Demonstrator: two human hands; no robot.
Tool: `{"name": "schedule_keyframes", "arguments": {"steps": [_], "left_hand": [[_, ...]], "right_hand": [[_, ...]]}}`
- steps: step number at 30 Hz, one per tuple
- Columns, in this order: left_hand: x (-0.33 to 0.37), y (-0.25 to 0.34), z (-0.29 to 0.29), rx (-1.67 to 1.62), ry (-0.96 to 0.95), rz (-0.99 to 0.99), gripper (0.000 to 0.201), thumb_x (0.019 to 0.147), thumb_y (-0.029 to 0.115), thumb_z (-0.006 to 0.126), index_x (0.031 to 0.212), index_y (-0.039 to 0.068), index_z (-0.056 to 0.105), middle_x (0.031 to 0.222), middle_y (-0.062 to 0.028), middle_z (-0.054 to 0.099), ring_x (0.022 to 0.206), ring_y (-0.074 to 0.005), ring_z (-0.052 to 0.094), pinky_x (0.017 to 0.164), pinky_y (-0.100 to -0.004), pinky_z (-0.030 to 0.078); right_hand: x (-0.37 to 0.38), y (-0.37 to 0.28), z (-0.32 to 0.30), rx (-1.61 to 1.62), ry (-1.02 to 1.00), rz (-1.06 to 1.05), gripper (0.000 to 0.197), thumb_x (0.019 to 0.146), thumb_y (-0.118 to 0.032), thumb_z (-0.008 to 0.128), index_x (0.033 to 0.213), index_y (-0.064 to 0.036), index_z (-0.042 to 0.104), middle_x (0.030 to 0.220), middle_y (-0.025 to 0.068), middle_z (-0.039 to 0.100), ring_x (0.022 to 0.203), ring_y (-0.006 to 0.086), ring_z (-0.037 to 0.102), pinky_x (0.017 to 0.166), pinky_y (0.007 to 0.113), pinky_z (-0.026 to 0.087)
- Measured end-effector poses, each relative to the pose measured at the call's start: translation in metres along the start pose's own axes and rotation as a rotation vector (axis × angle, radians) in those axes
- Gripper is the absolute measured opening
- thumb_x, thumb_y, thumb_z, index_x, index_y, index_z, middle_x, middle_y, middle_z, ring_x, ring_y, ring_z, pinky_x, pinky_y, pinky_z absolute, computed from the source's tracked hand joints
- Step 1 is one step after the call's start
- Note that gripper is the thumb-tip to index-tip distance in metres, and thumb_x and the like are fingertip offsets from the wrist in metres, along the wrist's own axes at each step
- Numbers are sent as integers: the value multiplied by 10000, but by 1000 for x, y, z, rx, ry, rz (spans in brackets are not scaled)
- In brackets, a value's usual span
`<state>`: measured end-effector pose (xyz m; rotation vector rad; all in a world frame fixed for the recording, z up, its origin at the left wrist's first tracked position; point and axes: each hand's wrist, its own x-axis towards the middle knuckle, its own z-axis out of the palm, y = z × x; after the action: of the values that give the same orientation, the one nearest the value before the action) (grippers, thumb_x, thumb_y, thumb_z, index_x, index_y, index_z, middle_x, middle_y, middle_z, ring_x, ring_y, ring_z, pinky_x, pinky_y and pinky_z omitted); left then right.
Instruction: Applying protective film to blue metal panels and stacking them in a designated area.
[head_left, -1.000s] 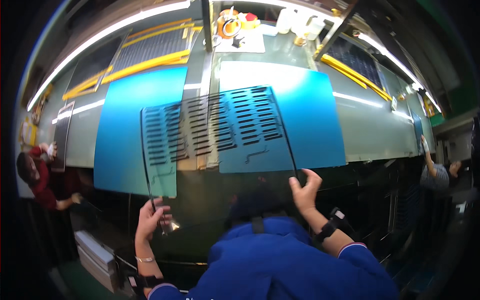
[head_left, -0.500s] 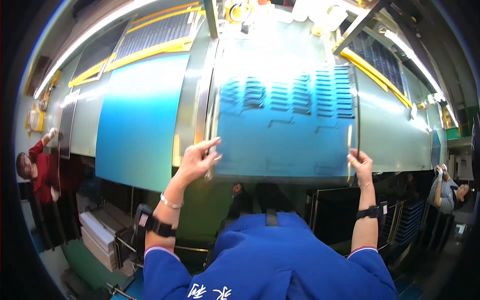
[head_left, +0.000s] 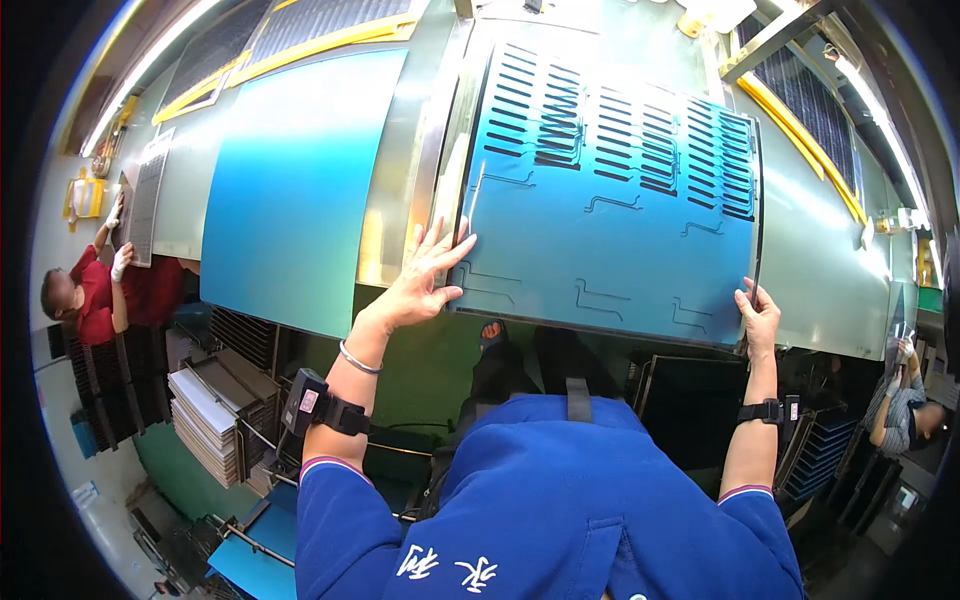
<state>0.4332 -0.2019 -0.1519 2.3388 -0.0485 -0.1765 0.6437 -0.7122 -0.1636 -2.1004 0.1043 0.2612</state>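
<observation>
The hands hold one thing between them: the left hand (head_left: pixel 418 283) lies spread, fingers fanned, flat against the lower left corner of a blue slotted sheet (head_left: pixel 610 200), and the right hand (head_left: pixel 758 317) curls its fingers around the sheet's lower right corner, gripping its edge. The sheet rests on the shiny metal table (head_left: pixel 400 190), its near edge about level with the table's front edge, with rows of slots toward its far end and a few bent cut-outs nearer the person.

Going from the left: a co-worker in red (head_left: pixel 85 295) handles a dark perforated panel (head_left: pixel 145 205) at the far left end of the table. Next lies a plain blue sheet (head_left: pixel 300 180), flat and untouched, just beside the slotted one with a strip of bare metal between them. Below the table's front edge, a stack of pale sheets (head_left: pixel 205 410) sits on a rack.

By the look of it, the slotted sheet is already laid down and only its squaring-up remains, since both hands remain on it.
</observation>
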Motion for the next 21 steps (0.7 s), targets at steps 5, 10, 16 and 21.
{"name": "schedule_keyframes", "arguments": {"steps": [5,10,16,21], "left_hand": [[3,7,-7,20,-121,-40,905,642,167,709,1438,193,280,1528,-86,111,1408,-318,-19,1112,-463,-78],[1,5,-6,25,-152,-67,936,630,202,712,1447,204,253,1532,-92,81,1409,-315,-42,1105,-470,-92],[0,3,-6,13,-168,-80,934,642,203,699,1452,205,235,1535,-91,52,1408,-306,-68,1097,-473,-109],[2,3,-5,24,-172,-90,933,650,138,696,1454,199,227,1535,-93,46,1408,-300,-78,1094,-471,-116]], "right_hand": [[0,5,-1,14,30,-17,369,782,-108,730,1122,-9,626,788,-59,560,703,29,481,678,178,407],[-2,5,1,11,31,-24,374,777,-105,735,1124,-17,628,773,-60,563,694,26,476,660,175,400],[-4,4,3,42,27,-15,362,781,-97,730,1120,-22,631,763,-62,563,681,26,480,652,174,400],[-1,5,3,43,8,-21,355,785,-96,727,1122,-31,633,763,-64,567,679,22,483,650,172,404]]}}
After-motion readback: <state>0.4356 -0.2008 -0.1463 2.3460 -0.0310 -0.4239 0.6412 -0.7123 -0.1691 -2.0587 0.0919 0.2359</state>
